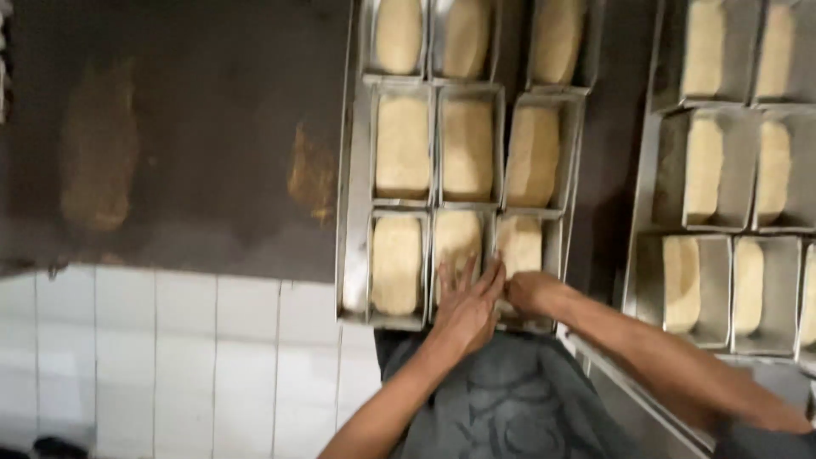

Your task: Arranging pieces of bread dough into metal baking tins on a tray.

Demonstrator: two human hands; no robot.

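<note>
Left hand [466, 308] flat over dough [457, 240]

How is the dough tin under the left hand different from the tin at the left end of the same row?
The middle tin is partly covered by the left hand, lying flat on its dough; the left tin is untouched. The left tin's dough shows whole, a long pale loaf; only the far part of the middle tin's dough shows. Both are rectangular metal tins on the same tray. The right hand rests at the next tin.
</note>
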